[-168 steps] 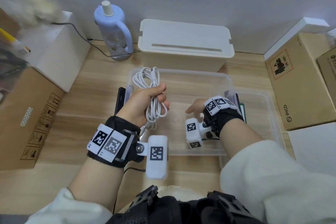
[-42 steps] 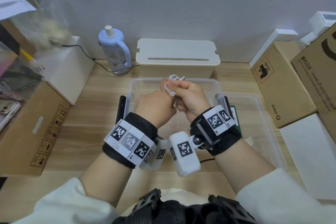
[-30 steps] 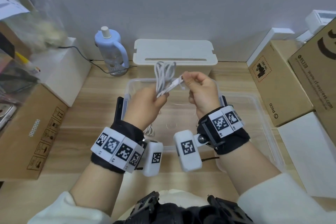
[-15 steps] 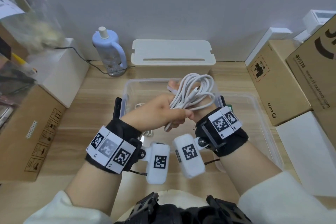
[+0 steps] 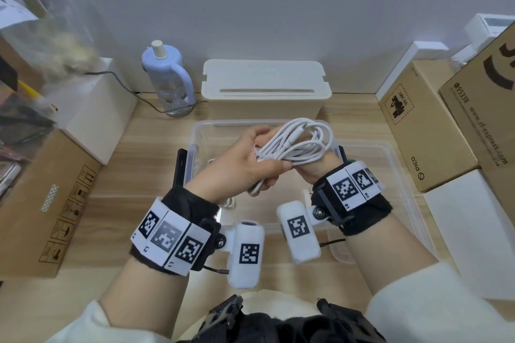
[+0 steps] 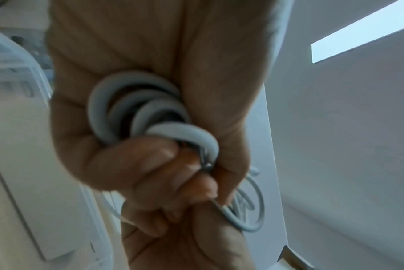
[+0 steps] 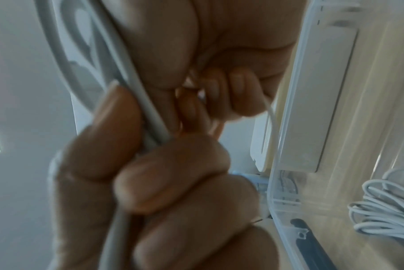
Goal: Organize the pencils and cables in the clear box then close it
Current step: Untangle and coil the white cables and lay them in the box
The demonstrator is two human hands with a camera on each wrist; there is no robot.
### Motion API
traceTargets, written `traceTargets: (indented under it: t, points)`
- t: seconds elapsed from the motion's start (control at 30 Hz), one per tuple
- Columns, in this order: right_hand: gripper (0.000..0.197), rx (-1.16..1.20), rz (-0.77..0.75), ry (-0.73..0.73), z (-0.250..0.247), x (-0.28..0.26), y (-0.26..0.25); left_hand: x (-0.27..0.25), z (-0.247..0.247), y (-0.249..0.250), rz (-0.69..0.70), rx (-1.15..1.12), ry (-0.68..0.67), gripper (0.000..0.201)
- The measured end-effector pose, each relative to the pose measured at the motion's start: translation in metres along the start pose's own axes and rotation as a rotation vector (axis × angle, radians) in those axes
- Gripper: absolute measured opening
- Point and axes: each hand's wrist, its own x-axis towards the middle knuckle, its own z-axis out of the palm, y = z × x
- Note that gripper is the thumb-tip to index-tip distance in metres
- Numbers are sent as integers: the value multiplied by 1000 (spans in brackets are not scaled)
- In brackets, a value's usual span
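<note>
A coiled white cable (image 5: pixel 298 142) hangs above the open clear box (image 5: pixel 278 123), held by both hands. My left hand (image 5: pixel 242 167) grips the coil's near end, its fingers curled round the loops (image 6: pixel 154 117). My right hand (image 5: pixel 313 172) sits behind and under the coil, mostly hidden, and its fingers pinch the cable strands (image 7: pixel 136 102). The coil's free loops and a plug end point to the right. A second white cable bundle (image 7: pixel 381 210) lies inside the box at its left end (image 5: pixel 228 203). No pencils show in any view.
The box's clear lid (image 5: pixel 395 175) lies just right of it. A white slotted case (image 5: pixel 264 86) and a lilac bottle (image 5: pixel 167 83) stand behind. Cardboard boxes flank the wooden desk at left (image 5: pixel 47 203) and right (image 5: pixel 418 133).
The coil has swung from upright in my left hand to lying sideways, loops to the right. My right hand left the plug end and closed on the bundle beside my left.
</note>
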Motion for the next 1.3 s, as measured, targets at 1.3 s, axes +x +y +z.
traceTargets:
  t: [1.3]
  points:
    - [4, -768, -719, 26, 39, -21, -42, 0, 2, 7, 202, 13, 445, 20]
